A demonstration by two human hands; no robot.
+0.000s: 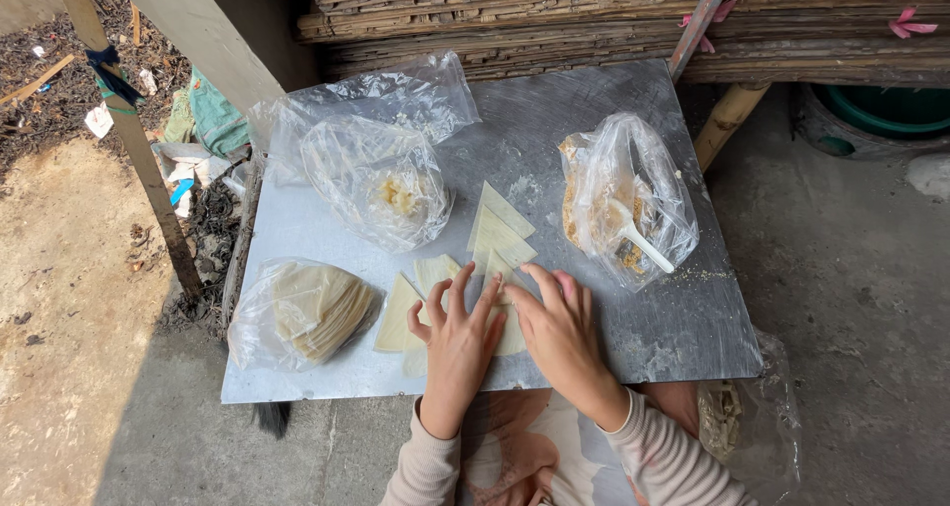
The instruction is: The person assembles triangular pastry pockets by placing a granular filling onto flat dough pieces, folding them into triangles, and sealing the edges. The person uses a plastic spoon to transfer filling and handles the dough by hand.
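Head view shows your two hands pressed flat, side by side, on a pale triangular dough wrapper (pixel 511 333) at the near edge of the desk (pixel 683 328), a sheet of grey metal. Your left hand (pixel 457 340) lies with fingers spread, palm down; your right hand (pixel 559 326) lies just beside it, fingers together and angled toward the left, so that the fingertips of both meet over the wrapper. Neither hand pinches or lifts anything; both rest open on the dough.

More cut wrappers (pixel 500 231) lie just beyond your fingers, fanned out and overlapping, and another triangle (pixel 396 316) lies to the left of your left hand. Further left, near the desk's corner, a clear bag holds a stack of round wrappers (pixel 302 311). Behind your left hand sits a crumpled clear bag (pixel 381 182) with a little yellowish filling inside, and a second empty-looking bag (pixel 396 95) lies behind that. To the right, near your right hand but apart from it, an open bag of brownish crumbly filling (pixel 623 199) has a white spoon (pixel 643 244) standing in it.

Nothing lies on your hands or between them and the wrapper. Your sleeves are pale ribbed fabric, and both forearms come up from the bottom edge, converging toward the wrapper.
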